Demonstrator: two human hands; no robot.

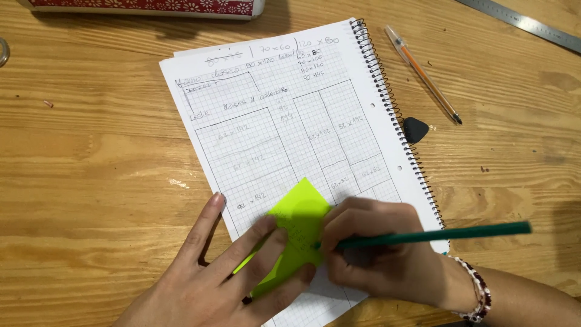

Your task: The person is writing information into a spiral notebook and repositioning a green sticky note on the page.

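A bright green sticky note (pixel 301 209) lies on the lower part of a spiral-bound squared notebook (pixel 290 127) covered in pencil sketches. My left hand (pixel 233 269) lies flat, its fingers pressing the note's left side down. My right hand (pixel 378 251), with a beaded bracelet at the wrist, is shut on a green pencil (pixel 436 235) whose tip touches the note. The pencil's shaft points to the right.
A clear orange pen (pixel 423 74) lies right of the notebook, with a small black pick-shaped piece (pixel 415 129) by the spiral. A metal ruler (pixel 523 23) runs across the top right corner. A red patterned box edge (pixel 145 7) sits at the top left on the wooden table (pixel 91 181).
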